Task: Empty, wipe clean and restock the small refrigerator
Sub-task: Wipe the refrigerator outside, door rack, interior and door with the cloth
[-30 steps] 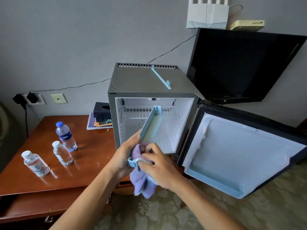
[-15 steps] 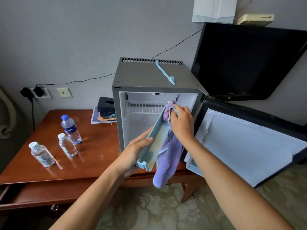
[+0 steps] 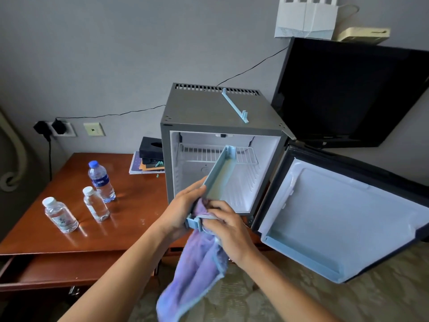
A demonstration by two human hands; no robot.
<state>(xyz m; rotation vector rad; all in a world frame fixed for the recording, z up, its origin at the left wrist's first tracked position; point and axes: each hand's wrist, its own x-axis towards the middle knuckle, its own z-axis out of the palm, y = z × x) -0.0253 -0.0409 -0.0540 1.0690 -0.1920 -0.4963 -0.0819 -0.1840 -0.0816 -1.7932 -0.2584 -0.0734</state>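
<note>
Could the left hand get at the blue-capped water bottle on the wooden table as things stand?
Probably not right away: the left hand grips the pale blue plastic door shelf being wiped with the purple cloth. The blue-capped water bottle stands unobstructed on the wooden table, so the path looks free once the shelf is released.

Water bottles: three, standing well left of the fingers on one wooden table (image 3: 58, 242) — blue-capped bottle (image 3: 101, 181), middle white-capped bottle (image 3: 95, 204), nearest white-capped bottle (image 3: 60, 215). Refrigerators: one (image 3: 218, 108), door open, beyond the fingertips. Wire shelves inside: one (image 3: 199, 155). Door bins: one (image 3: 217, 176), gripped between the fingers. Loose rails: one (image 3: 234, 105), on top. Cloths: one (image 3: 195, 273), hanging below the fingers. Hands: two. Screens: one (image 3: 348, 89).
</note>
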